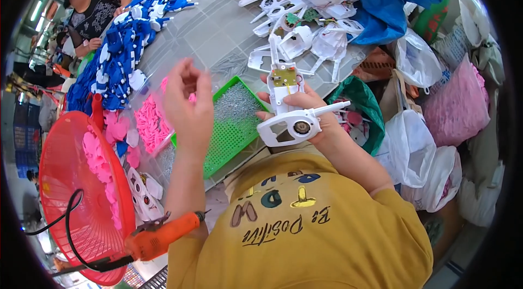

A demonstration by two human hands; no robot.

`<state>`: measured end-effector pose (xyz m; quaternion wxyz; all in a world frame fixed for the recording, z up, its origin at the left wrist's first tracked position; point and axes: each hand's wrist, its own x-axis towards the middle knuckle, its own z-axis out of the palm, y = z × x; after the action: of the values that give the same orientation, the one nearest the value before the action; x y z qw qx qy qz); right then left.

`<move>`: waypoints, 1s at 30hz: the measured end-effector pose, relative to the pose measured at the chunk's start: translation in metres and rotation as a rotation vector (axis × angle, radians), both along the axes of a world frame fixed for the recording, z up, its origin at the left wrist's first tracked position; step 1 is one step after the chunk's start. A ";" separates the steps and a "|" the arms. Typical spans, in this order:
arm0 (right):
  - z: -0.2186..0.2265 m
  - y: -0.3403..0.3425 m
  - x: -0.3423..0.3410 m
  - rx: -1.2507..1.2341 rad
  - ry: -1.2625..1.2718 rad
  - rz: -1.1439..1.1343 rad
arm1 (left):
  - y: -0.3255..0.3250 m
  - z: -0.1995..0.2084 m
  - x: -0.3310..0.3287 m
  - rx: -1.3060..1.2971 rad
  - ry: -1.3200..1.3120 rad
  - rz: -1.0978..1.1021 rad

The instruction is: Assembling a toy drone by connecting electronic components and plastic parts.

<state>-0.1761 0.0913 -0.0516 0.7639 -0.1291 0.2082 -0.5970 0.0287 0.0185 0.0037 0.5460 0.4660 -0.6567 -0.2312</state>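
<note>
My right hand [311,104] grips a white plastic toy casing [283,91] with a circuit board in its upper half. Joined or lying against it is a second white casing half [291,127] with a round black speaker and a rod-like end pointing right. Thin wires show between the halves. To the left my left hand [188,101] is raised above the worktop, fingers bent and smeared by motion; whether it holds anything is unclear. Beside it lie a green perforated basket [229,148] with small silvery screws [235,102] and a heap of pink plastic parts [150,120].
White casings [310,16] pile at the back by a blue sheet [392,0]. Blue parts [125,43] lie far left, near a person [92,11]. At the left are a red basket [60,180] and an orange power screwdriver [163,235]; bags [411,144] crowd the right.
</note>
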 end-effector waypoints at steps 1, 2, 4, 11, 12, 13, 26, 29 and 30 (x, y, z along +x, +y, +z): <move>-0.007 -0.001 -0.001 0.017 0.010 -0.005 | -0.016 -0.002 0.004 0.093 0.071 -0.029; -0.004 0.001 0.001 0.037 0.024 -0.014 | -0.030 -0.006 0.012 0.096 0.068 -0.020; 0.002 0.003 0.006 0.100 0.049 -0.039 | -0.058 -0.016 0.026 0.097 -0.242 -0.069; -0.001 -0.019 0.005 0.077 0.093 -0.072 | -0.127 -0.067 0.039 0.175 -0.775 -0.282; 0.001 -0.021 0.006 0.083 0.093 -0.075 | -0.131 -0.070 0.036 0.164 -0.929 -0.347; -0.002 -0.025 0.005 0.091 0.092 -0.079 | -0.130 -0.066 0.029 0.169 -0.929 -0.356; -0.001 -0.033 0.021 0.273 -0.046 0.021 | -0.154 -0.038 0.043 0.109 -0.899 -0.286; -0.011 -0.032 0.023 0.267 -0.017 0.048 | -0.168 -0.006 0.082 0.031 -0.759 -0.132; -0.007 -0.035 0.025 0.269 -0.011 0.061 | -0.170 0.004 0.099 0.028 -0.765 -0.072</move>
<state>-0.1507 0.0564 -0.0589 0.7932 -0.0286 0.2779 -0.5411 0.1281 -0.1514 0.0075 0.2466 0.5026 -0.8257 -0.0688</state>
